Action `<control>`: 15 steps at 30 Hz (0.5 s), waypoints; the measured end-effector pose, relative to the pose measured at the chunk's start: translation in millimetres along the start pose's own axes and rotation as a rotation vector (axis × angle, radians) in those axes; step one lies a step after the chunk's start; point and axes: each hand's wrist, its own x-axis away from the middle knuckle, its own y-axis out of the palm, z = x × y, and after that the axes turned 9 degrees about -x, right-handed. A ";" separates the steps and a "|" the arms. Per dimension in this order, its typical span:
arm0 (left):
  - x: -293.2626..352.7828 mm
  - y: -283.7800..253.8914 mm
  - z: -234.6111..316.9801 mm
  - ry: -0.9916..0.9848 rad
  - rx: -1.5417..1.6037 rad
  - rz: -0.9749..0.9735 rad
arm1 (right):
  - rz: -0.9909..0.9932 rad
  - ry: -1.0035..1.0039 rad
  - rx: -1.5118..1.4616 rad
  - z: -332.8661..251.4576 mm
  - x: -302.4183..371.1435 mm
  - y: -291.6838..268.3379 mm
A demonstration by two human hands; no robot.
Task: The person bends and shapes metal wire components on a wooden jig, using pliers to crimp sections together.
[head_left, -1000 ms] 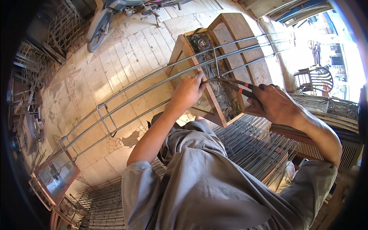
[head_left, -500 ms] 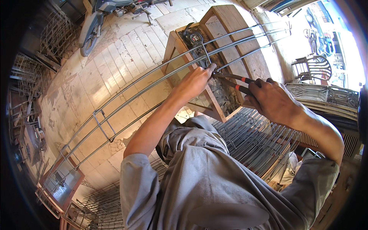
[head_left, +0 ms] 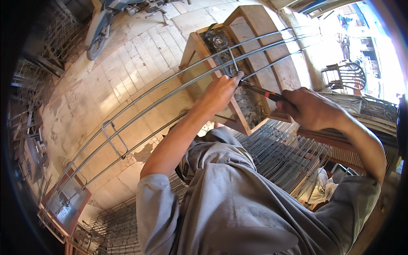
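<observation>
A long cage of thin steel rods slants across the view from lower left to upper right. Bent wire stirrups join its rods, one beside my left hand and another farther left. My left hand is closed around a rod at the near stirrup, its thumb and forefinger pinched at the joint. In my closed right hand are pincers with black and red handles. Their jaws meet the joint right at my left fingertips, which partly hide them. Any tie wire there is too small to make out.
Beneath the cage stands an open wooden box frame with dark debris and a coil inside. Stacked steel rods lie below it. A wooden chair is at right, a motorbike at upper left, a framed glass panel at lower left.
The pincers' handles, spread apart before, have come together in my right hand, which has turned over. My left hand has shifted slightly right and keeps its grip on the joint.
</observation>
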 end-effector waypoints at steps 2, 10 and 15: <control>-4.0 0.4 2.1 0.013 0.008 0.002 | -0.095 0.138 -0.167 6.8 -4.8 -9.4; -8.9 -24.2 16.2 -0.124 -0.063 -0.310 | -0.177 0.181 -0.286 8.2 -6.7 -19.0; 12.9 -25.9 37.3 0.137 -0.336 0.328 | -0.210 0.191 -0.305 11.8 -7.7 -24.2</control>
